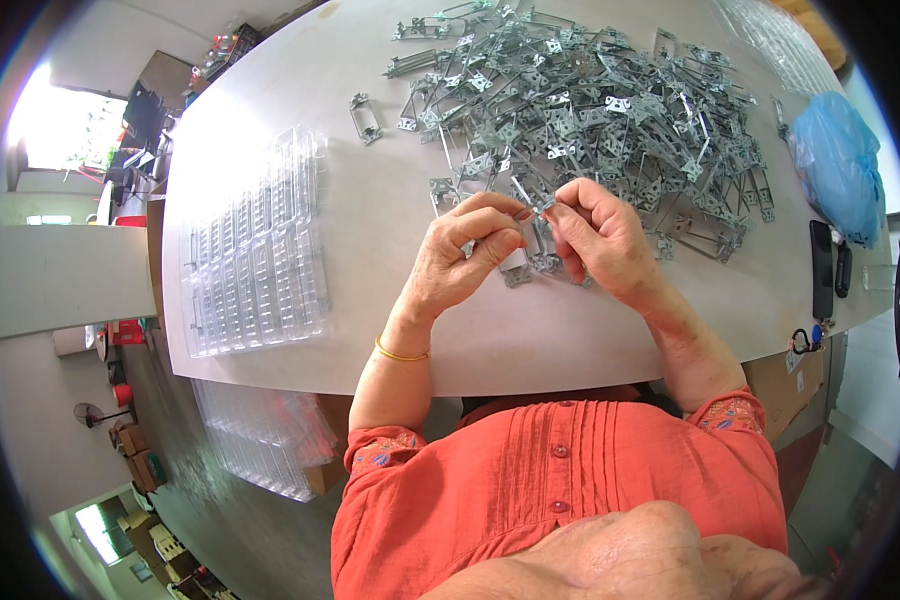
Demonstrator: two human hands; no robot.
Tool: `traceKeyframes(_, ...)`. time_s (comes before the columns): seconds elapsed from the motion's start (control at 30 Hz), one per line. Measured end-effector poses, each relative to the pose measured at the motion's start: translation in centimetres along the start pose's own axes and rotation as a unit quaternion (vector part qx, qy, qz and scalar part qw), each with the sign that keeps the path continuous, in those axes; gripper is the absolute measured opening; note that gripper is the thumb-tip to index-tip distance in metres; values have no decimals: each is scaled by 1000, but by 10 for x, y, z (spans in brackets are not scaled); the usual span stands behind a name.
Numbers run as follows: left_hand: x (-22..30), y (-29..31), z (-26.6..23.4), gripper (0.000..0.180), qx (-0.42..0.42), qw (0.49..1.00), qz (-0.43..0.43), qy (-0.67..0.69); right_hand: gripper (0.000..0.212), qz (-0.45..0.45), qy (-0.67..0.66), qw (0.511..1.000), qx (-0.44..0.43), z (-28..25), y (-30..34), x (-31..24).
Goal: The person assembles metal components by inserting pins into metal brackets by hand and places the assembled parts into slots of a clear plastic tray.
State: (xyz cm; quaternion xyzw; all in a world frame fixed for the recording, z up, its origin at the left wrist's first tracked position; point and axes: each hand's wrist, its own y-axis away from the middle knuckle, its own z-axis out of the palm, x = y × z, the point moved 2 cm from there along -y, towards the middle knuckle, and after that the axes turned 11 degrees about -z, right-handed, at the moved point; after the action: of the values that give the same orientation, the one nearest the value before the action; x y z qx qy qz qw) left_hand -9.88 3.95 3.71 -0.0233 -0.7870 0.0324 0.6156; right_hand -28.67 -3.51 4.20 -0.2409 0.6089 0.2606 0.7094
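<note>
Both of my hands are raised over the near edge of a large heap of small grey metal brackets (590,110). My right hand (610,245) pinches a metal bracket (546,203) between thumb and forefinger. Close beside it, my left hand (460,250) has its thumb and fingers curled together. Whatever those left fingertips hold is too small to make out. Below the fingertips more metal brackets (517,275) show, partly hidden by the hands.
Clear plastic blister trays (260,250) lie at the left of the white table (400,350). A lone bracket (365,118) sits left of the heap. At the right are a blue plastic bag (838,165), a black phone (821,268) and keys (808,338). More trays (260,430) stand below the table's left edge.
</note>
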Motion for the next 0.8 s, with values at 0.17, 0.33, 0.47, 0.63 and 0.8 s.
traceKeyframes(0.17,1,1,-4,19,37,995,-42,80,11,-8,-26,999,-28,-1,0,-5)
traceKeyframes(0.33,-1,2,-7,25,37,979,-108,171,7,-92,20,995,33,-12,-4,-2)
traceKeyframes(0.47,2,3,-5,27,8,976,-138,166,5,-203,-20,978,45,-4,-6,1)
traceKeyframes(0.63,-3,2,-4,27,-30,973,-158,164,7,-226,66,972,-26,0,-3,4)
traceKeyframes(0.8,2,3,-4,55,-79,920,-112,367,9,-180,-7,983,14,-2,-5,7)
